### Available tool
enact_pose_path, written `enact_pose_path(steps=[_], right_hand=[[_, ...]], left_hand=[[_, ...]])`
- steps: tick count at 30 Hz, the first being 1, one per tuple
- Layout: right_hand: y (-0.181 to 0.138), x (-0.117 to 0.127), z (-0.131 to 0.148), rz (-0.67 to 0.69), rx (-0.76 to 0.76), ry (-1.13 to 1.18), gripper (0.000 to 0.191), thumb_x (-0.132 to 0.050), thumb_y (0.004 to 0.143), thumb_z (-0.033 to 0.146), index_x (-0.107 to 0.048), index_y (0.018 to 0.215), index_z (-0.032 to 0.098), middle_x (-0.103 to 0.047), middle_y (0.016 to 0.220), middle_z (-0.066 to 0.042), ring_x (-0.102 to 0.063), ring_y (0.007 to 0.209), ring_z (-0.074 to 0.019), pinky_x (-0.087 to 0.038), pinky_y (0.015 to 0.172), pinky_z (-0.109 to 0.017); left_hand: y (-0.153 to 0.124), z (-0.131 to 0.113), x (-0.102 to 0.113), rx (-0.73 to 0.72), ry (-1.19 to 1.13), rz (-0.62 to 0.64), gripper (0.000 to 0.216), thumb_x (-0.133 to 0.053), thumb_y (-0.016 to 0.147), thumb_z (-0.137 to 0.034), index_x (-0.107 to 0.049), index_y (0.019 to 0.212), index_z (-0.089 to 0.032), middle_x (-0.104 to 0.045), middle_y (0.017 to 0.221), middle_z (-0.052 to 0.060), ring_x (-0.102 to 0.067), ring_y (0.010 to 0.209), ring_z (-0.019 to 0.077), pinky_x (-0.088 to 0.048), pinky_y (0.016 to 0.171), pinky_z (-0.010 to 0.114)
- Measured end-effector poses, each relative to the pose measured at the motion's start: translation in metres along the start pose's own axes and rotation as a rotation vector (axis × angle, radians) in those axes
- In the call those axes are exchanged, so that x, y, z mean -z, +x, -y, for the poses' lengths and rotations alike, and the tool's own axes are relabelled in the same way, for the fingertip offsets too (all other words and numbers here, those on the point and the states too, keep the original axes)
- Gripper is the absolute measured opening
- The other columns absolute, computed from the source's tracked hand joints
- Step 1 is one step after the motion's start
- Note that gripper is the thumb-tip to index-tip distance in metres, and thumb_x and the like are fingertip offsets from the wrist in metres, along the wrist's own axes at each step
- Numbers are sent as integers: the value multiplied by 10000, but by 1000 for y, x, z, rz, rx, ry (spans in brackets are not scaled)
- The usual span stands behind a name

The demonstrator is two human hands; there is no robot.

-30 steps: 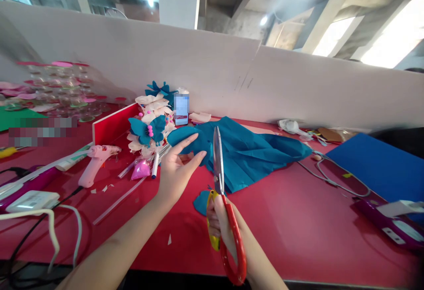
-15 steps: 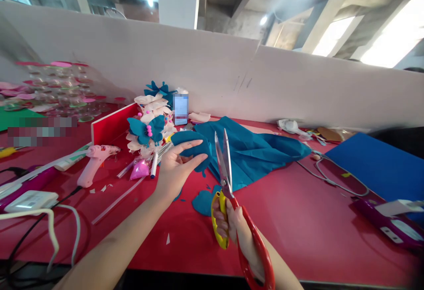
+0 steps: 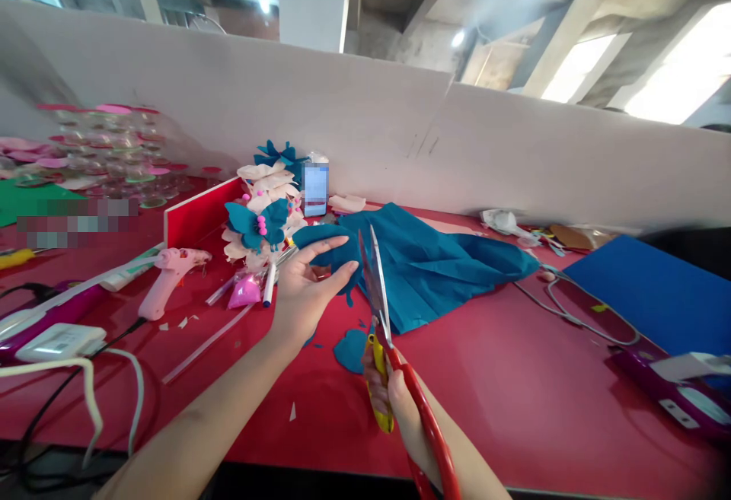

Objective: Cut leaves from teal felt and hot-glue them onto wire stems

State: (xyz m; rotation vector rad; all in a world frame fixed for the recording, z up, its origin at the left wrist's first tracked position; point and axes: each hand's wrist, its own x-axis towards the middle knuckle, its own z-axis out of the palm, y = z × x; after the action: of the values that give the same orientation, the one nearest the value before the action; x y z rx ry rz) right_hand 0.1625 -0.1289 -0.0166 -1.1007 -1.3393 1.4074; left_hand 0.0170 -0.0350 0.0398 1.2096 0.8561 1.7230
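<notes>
A teal piece [image 3: 314, 236] is held up near the middle of the table, in front of the larger teal sheet [image 3: 434, 264]; whether the two are joined cannot be told. It is grasped between the thumb and fingers of the left hand [image 3: 302, 287], the exact contact being partly hidden. The scissors [image 3: 380, 306] are gripped by the right hand [image 3: 403, 397], with fingers wrapped round the handles and the blades slightly parted.

The cutting is judged to be partway through — a loose teal cutout [image 3: 349, 351] is already laid on the near side, while much of the sheet is left in one spread, creased expanse. At far left, a teal flower with pink beads [image 3: 243, 226] is seen already made up.

The red tabletop [image 3: 514, 393] is crowded on the left, where a pink glue gun [image 3: 171, 279] is laid beside cables. A blue board [image 3: 656, 287] is set at right. The table is backed by a pale partition [image 3: 371, 104] — beyond it, concrete beams and bright openings are seen.
</notes>
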Motion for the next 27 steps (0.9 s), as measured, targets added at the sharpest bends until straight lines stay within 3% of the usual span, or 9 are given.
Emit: enact_pose_path(steps=[3,11,20,27], right_hand=[[-2,-3,8,40,53,-16,549,-429,782,730,-461,854,187,-315,631,52,-262,527,-82,-252,478,-229],[2,-6,1,4,53,-84,569,-410,764,757,-432,829,192,-302,651,44,-243,525,-83,-236,473,-232],[-3,-22,38,-214,19,-289,549,-434,748,759,-418,758,210,-336,643,35,-316,560,-111,-307,509,-237],[-2,-12,22,-216,-23,-354,518,-469,769,715,-516,792,199,-456,618,19,-412,548,-125,-392,499,-243]], left_hand=[[0,0,0,23,-11,-2,379,-804,632,-282,-712,995,-221,-701,959,21,-612,673,89,-518,622,190],[2,0,-2,-16,19,-42,375,-799,640,-298,-714,996,-215,-708,948,36,-648,831,152,-525,707,230],[1,2,-2,-22,9,-52,369,-790,653,-309,-710,1004,-222,-705,991,42,-646,852,162,-527,769,269],[1,0,-4,11,3,-68,377,-784,652,-315,-708,1008,-217,-706,952,38,-642,745,141,-540,700,262]])
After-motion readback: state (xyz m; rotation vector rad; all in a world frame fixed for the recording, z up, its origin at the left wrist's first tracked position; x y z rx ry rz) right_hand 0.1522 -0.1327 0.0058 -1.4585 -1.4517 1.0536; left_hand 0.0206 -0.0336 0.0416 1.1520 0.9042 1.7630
